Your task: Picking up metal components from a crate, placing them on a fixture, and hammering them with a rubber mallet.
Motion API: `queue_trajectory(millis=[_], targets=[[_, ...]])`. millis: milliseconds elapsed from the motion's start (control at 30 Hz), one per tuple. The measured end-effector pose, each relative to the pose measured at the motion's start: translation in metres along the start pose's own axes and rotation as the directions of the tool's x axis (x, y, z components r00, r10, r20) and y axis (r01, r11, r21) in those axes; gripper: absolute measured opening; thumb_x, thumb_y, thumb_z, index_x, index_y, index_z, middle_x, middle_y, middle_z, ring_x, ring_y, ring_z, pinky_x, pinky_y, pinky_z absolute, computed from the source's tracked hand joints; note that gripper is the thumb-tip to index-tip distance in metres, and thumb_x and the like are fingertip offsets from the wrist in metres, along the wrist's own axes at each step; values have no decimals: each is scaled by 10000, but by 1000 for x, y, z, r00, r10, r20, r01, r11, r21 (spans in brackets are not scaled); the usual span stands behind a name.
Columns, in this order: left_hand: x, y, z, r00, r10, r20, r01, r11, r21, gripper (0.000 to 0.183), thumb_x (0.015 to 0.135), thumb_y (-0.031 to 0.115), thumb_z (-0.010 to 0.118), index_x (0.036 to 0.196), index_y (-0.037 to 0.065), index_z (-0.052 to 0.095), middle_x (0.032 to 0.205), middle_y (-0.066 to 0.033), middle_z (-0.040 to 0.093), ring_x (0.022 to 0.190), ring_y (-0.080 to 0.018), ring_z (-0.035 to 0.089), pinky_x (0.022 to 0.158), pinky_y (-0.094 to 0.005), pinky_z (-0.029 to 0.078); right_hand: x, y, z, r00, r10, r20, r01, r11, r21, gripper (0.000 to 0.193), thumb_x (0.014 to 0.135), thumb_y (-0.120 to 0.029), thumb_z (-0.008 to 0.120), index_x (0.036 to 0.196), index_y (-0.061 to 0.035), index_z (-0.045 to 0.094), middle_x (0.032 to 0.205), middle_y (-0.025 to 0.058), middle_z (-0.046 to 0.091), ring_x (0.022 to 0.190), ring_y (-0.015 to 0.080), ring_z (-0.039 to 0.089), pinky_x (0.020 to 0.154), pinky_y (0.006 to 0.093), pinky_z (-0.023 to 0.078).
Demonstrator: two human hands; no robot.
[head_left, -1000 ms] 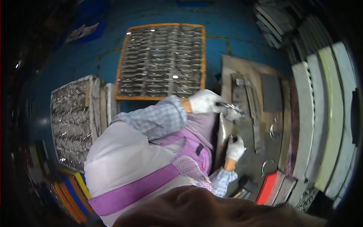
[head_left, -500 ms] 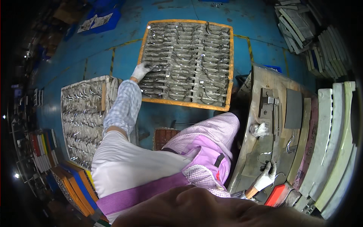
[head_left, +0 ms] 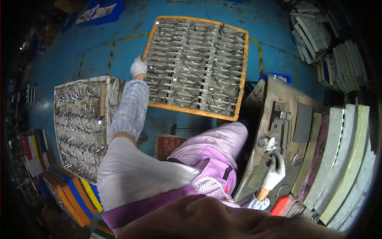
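My left hand [head_left: 138, 67], in a white glove, is at the left edge of a wide tray [head_left: 243, 75] with an orange rim. Its fingers are curled against that rim. Rows of thin, curved metal pieces [head_left: 188, 58] fill the tray's slots. Over the workbench [head_left: 254, 175] on the right, my gloved right hand [head_left: 273, 175] has its dark-tipped fingers drawn together just below a crumpled white cloth [head_left: 268, 143]. Whatever is between those fingers is too small to make out. A curved metal hook [head_left: 283, 189] lies on the bench beside this hand.
A second tray [head_left: 113, 89] of metal hooks stands at the left. The bench carries a metal fixture [head_left: 279, 116], a dark plate [head_left: 303, 122] and a red block [head_left: 280, 206]. Long pale boards [head_left: 350, 159] line the far right. A brown woven seat [head_left: 167, 146] is below.
My left hand has moved from the metal pieces inside the tray out to its left rim. My right hand has moved up the bench toward the white cloth.
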State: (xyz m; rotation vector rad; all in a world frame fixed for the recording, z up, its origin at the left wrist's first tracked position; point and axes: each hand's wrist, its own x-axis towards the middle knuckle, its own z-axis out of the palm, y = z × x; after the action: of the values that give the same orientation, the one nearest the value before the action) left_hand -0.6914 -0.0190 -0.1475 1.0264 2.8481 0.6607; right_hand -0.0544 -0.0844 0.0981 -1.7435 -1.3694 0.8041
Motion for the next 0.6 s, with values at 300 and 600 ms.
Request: queue_trajectory(millis=[300,600], targets=[[-208,184,-42,180,662,727,454,600,-659,676,936,628,445,1195,29,623,942,-50,659,756,-81,582,667,-225,487,15,-46,175,903,-241,355,165,959,231,133,878,28,627,980,-31,688,867,58,689,702,105,614,638,248,500],[-69,102,-33,877,431,213,-270,808,-523,332,870,27,548,1175,121,639,1132,-116,665,1015,-260,655,919,-335,535,26,28,192,885,-123,450,27,977,213,311,905,-29,630,1215,4,619,1088,96,689,979,143,637,852,257,498]])
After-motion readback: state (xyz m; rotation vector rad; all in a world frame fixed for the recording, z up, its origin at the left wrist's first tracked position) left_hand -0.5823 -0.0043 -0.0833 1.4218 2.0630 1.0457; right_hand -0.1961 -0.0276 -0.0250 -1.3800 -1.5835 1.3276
